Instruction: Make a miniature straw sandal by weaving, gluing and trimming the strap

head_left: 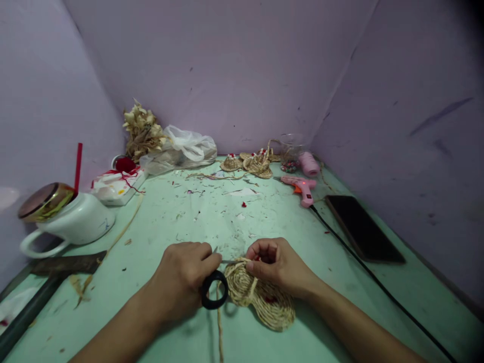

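Observation:
My left hand [187,269] is closed around black-handled scissors [215,291], and their metal blades point right toward a woven straw piece. That woven straw piece [274,307] is made of coiled, braided cord in joined rounded lobes, with a small red spot on it. At its upper edge, my right hand [272,264] pinches the straw between thumb and fingers. A strand of straw cord [220,327] hangs down below the scissors toward the table's near edge. The blade tips touch or nearly touch the woven edge; I cannot tell which.
On the right lie a pink glue gun [302,187], its black cable, a phone [363,227] and a pink thread spool [309,164]. Small straw hats [257,164] and a plastic bag [185,148] sit at the back. At left are a white mug [83,219] and a hammer [53,272].

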`<action>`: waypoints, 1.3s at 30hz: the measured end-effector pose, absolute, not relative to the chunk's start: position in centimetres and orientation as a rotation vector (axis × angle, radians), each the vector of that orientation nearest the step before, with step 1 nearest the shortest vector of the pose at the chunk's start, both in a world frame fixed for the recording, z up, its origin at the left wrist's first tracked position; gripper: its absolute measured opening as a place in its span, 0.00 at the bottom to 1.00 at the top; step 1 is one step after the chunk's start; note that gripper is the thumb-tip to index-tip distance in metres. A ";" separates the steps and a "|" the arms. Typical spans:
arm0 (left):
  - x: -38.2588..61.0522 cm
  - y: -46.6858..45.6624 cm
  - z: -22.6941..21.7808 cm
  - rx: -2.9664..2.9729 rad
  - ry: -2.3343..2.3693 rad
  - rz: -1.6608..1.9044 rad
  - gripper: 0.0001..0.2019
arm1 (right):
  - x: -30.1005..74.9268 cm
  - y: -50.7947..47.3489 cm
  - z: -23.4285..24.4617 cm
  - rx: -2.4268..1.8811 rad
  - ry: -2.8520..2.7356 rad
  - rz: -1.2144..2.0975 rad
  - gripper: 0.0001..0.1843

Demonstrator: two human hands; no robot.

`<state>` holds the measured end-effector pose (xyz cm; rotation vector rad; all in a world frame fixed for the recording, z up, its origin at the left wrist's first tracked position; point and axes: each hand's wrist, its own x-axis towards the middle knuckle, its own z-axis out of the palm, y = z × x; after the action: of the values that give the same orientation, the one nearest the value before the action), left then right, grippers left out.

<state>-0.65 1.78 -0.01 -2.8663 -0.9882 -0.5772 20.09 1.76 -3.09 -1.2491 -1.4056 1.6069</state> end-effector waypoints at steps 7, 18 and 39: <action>0.6 0.4 -1.0 -2.658 -1.136 -0.514 0.06 | 19.8 1.5 -3.6 -1.299 -1.401 1.477 0.07; 4.0 -2.0 -1.0 -2.360 -1.225 -0.275 0.06 | 18.7 0.6 -3.2 -1.414 -1.372 1.257 0.04; -0.7 2.0 -0.2 -3.121 -1.388 -0.927 0.13 | 20.8 2.1 -3.2 -1.151 -1.261 1.648 0.16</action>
<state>-0.73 1.99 -0.18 -3.1206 -1.3880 -0.9275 20.81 2.12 -3.23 -1.1508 -1.2612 1.6484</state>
